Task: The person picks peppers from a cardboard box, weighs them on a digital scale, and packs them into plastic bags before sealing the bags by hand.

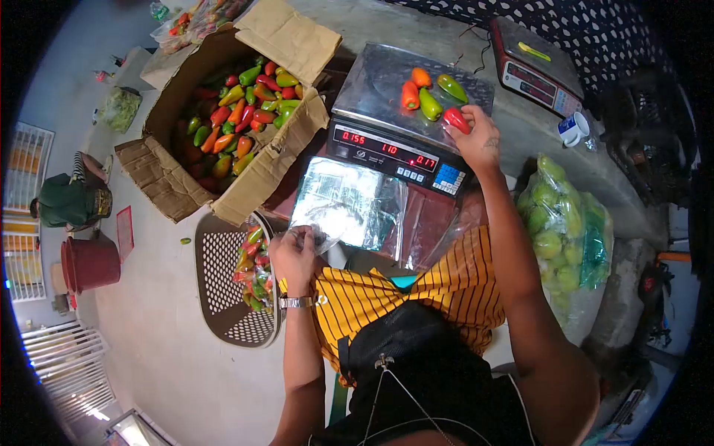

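Observation:
My right hand [477, 140] is closed around a red pepper [455, 120] at the front right of the digital scale's metal pan [366, 80]. Beside it on the pan lie two green peppers [430, 105] and two orange ones [410, 95]. The scale's display [383, 149] glows with red digits. Lower left, my left hand [292, 256] pinches the edge of a clear plastic bag [321, 239]. That hand is close to a stack of shiny clear bags [346, 201] lying in front of the scale.
An open cardboard box [160, 167] full of mixed peppers stands left of the scale. Below it, a plastic basket [223, 297] holds bagged peppers. Bagged green produce [549, 215], a mug [573, 130] and a second scale [532, 85] are at right. A person [71, 197] bends over far left.

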A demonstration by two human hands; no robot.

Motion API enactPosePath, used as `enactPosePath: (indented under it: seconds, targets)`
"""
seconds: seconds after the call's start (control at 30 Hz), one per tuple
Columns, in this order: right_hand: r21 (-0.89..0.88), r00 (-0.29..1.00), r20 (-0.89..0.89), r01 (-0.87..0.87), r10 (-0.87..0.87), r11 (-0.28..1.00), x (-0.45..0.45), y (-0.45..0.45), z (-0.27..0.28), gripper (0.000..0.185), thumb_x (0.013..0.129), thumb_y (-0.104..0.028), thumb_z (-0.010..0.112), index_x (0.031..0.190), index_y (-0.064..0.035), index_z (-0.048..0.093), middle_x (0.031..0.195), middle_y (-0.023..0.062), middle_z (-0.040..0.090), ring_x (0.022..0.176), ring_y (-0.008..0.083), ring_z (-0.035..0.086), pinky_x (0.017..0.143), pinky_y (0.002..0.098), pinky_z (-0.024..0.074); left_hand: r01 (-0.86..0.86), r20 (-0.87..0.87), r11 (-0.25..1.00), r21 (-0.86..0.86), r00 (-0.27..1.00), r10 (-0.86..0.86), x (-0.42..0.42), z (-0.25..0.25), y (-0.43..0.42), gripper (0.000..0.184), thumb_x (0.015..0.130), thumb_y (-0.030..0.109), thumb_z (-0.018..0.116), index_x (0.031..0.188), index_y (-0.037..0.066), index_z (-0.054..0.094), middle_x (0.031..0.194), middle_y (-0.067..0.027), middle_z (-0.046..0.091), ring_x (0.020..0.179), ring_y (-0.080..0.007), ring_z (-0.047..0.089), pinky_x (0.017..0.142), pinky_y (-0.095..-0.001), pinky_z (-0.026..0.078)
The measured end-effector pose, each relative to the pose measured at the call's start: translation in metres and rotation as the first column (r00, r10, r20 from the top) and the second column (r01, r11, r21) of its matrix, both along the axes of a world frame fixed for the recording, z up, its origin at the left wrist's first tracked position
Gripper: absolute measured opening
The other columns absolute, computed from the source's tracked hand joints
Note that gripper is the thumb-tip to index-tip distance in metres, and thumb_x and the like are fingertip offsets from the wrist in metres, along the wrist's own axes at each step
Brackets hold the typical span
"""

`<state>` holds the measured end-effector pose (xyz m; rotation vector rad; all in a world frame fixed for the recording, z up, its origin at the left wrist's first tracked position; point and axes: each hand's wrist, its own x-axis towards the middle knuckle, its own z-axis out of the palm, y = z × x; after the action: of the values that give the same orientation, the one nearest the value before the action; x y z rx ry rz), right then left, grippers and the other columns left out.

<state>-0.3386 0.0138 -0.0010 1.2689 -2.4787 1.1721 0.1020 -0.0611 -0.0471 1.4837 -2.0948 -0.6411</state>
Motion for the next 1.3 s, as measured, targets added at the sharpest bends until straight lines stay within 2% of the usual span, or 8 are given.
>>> enactPosePath:
  seconds: [0.23, 0.3, 0.33, 0.37, 0.43, 0.53, 0.8, 1.3]
  targets:
    - [-0.116, 0.999, -0.016, 0.041, -0.043, 0.992, 0.004, 0.018, 0.051, 0.058, 0.077, -0.031, 0.089, 0.122, -0.0059, 0.063, 0.115, 0.0170, 0.064, 0.104, 0.0333, 0.064, 0.089, 0.0435, 0.0532, -0.016, 0.092, 0.999, 0.031, 0.996, 0.013, -0.008, 0.018, 0.005, 0.016, 0.087, 0.025, 0.075, 0.094, 0.012, 0.079, 0.080, -0.0163, 0.069, 0.083, -0.0346, 0.064, 0.079, -0.0454, 0.050]
    - [-0.243, 0.998, -0.022, 0.050, -0.057, 0.969, -0.008, 0.025, 0.093, 0.048, 0.082, -0.034, 0.086, 0.115, -0.0042, 0.068, 0.109, 0.0125, 0.069, 0.097, 0.0230, 0.065, 0.087, 0.0372, 0.0526, 0.005, 0.086, 1.000, 0.018, 0.996, -0.007, -0.005, 0.011, 0.004, 0.016, 0.087, 0.026, 0.075, 0.094, 0.012, 0.079, 0.080, -0.0167, 0.069, 0.083, -0.0355, 0.064, 0.079, -0.0456, 0.050]
    - [-0.348, 0.975, 0.210, 0.007, 0.071, 0.937, -0.011, 0.034, 0.130, 0.035, 0.092, -0.027, 0.079, 0.118, -0.0058, 0.069, 0.110, 0.0078, 0.069, 0.103, 0.0172, 0.064, 0.095, 0.0330, 0.0504, 0.012, 0.085, 1.000, 0.013, 0.996, -0.013, -0.004, 0.009, 0.003, 0.017, 0.087, 0.026, 0.075, 0.094, 0.011, 0.079, 0.080, -0.0169, 0.069, 0.083, -0.0359, 0.064, 0.079, -0.0457, 0.050]
    - [-0.489, 0.947, 0.195, -0.133, 0.256, 0.862, -0.031, 0.046, 0.165, 0.032, 0.097, -0.025, 0.072, 0.122, -0.0056, 0.069, 0.117, 0.0094, 0.070, 0.110, 0.0178, 0.065, 0.100, 0.0323, 0.0498, 0.004, 0.100, 1.000, 0.019, 0.995, -0.006, -0.004, 0.011, 0.005, 0.017, 0.087, 0.026, 0.075, 0.094, 0.011, 0.079, 0.080, -0.0170, 0.069, 0.083, -0.0360, 0.064, 0.079, -0.0458, 0.050]
    - [-0.357, 0.893, -0.414, -0.338, 0.177, 0.871, -0.044, 0.089, 0.262, 0.038, 0.097, -0.029, 0.069, 0.127, -0.0059, 0.068, 0.127, 0.0131, 0.069, 0.117, 0.0201, 0.065, 0.101, 0.0341, 0.0509, -0.008, 0.128, 1.000, 0.026, 0.992, 0.004, -0.008, 0.019, 0.006, 0.017, 0.087, 0.026, 0.075, 0.093, 0.011, 0.079, 0.080, -0.0171, 0.069, 0.083, -0.0364, 0.064, 0.079, -0.0461, 0.050]
    - [-0.368, 0.808, -0.571, -0.096, -0.143, 0.925, -0.068, 0.137, 0.327, 0.037, 0.095, -0.030, 0.070, 0.124, -0.0060, 0.069, 0.124, 0.0136, 0.069, 0.115, 0.0214, 0.065, 0.100, 0.0353, 0.0508, 0.032, 0.141, 0.999, 0.008, 0.989, -0.033, -0.009, 0.014, 0.003, 0.016, 0.086, 0.026, 0.075, 0.093, 0.011, 0.079, 0.078, -0.0172, 0.068, 0.082, -0.0365, 0.063, 0.077, -0.0461, 0.050]
    - [-0.141, 0.801, -0.505, 0.290, -0.321, 0.946, -0.151, 0.167, 0.307, 0.036, 0.092, -0.034, 0.073, 0.115, -0.0063, 0.071, 0.119, 0.0149, 0.069, 0.112, 0.0247, 0.065, 0.098, 0.0383, 0.0505, 0.062, 0.219, 0.993, -0.098, 0.975, -0.040, -0.006, 0.015, 0.008, 0.023, 0.086, 0.031, 0.074, 0.094, 0.011, 0.079, 0.080, -0.0204, 0.068, 0.082, -0.0391, 0.064, 0.078, -0.0490, 0.050]
    - [-0.231, 0.759, -0.583, 0.187, -0.290, 0.955, -0.118, 0.160, 0.327, 0.036, 0.084, -0.040, 0.078, 0.098, -0.0070, 0.075, 0.108, 0.0173, 0.069, 0.105, 0.0310, 0.065, 0.093, 0.0440, 0.0500, 0.052, 0.145, 0.998, 0.026, 0.988, -0.055, -0.008, 0.011, 0.002, 0.021, 0.086, 0.032, 0.073, 0.093, 0.013, 0.079, 0.079, -0.0183, 0.068, 0.082, -0.0389, 0.063, 0.077, -0.0495, 0.050]
